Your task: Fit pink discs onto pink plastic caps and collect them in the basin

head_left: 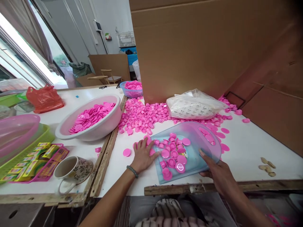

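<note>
A translucent blue-and-purple plastic tray (pixel 194 160) with a handle slot lies tilted toward me on the white table. Small pink plastic caps (pixel 174 154) and flat round pieces are scattered over its left half. My right hand (pixel 219 173) grips the tray's lower right edge, thumb on top and fingers beneath. Beside the tray's left edge, my left hand (pixel 143 154) has its fingers spread over a few pink pieces (pixel 147 139) on the table. A dark beaded bracelet (pixel 132 171) circles the left wrist.
Behind the tray are heaped pink caps (pixel 146 113), a plastic bag (pixel 195 105) and a tall cardboard sheet (pixel 189 56). Leftward stand a basin (pixel 104 127) of pink discs, a patterned mug (pixel 81 170) and a basket of small boxes (pixel 35 167). Peanuts (pixel 267 166) lie right.
</note>
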